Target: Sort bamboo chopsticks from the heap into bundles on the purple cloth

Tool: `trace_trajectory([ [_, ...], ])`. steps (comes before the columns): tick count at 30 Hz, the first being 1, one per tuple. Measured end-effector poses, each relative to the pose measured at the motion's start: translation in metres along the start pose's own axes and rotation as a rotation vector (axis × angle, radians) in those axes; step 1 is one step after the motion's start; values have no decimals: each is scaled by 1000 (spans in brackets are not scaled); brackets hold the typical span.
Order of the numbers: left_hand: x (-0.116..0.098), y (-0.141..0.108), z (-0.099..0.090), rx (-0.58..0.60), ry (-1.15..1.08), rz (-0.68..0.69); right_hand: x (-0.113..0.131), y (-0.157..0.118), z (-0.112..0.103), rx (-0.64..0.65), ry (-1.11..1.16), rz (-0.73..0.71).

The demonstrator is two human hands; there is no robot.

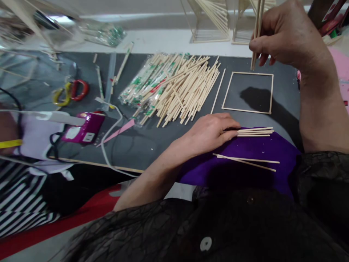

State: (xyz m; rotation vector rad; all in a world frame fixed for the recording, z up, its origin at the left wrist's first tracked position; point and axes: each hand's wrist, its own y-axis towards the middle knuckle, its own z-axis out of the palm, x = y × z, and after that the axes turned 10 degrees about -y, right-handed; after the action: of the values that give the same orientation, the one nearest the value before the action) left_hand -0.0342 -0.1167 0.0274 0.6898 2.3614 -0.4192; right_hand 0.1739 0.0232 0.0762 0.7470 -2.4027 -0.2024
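Note:
My left hand (215, 129) is closed around one end of several wooden chopsticks (256, 132), which lie over the purple cloth (196, 171). Raised at the upper right, my right hand (286, 36) pinches a few upright chopsticks (256, 36), their lower tips pointing down. Below those tips, a square frame of thin sticks (247, 110) lies flat on the dark table, with my hand's shadow across it. Two crossed chopsticks (251, 160) rest on the purple cloth. A single stick (218, 91) lies left of the frame.
A big pile of loose chopsticks (191, 87) and wrapped packs (152, 72) covers the table's middle. To the left are scissors with red and yellow handles (79, 90), a purple power strip (85, 127) and a white cable (103, 147). Stick structures (211, 38) stand at the back.

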Motion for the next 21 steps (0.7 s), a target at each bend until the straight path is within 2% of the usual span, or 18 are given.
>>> trace_trajectory([
  [4, 11, 0, -9, -150, 17, -49, -1, 0, 1, 12, 48, 71],
  [8, 31, -2, -13, -364, 228, -244, 0, 1, 0, 55, 50, 101],
  [10, 39, -1, -13, -433, 284, -354, 1, 1, -1, 88, 23, 107],
  [13, 45, 2, -6, -417, 298, -467, -1, 2, 2, 110, 11, 125],
  [15, 47, 4, 0, -387, 286, -487, -3, 3, 7, 118, 40, 132],
  [19, 49, 7, 2, -368, 209, -433, -5, 4, 22, 224, 193, 124],
  [21, 50, 9, -5, -431, 32, -366, -2, 5, 28, 313, 295, 122],
])
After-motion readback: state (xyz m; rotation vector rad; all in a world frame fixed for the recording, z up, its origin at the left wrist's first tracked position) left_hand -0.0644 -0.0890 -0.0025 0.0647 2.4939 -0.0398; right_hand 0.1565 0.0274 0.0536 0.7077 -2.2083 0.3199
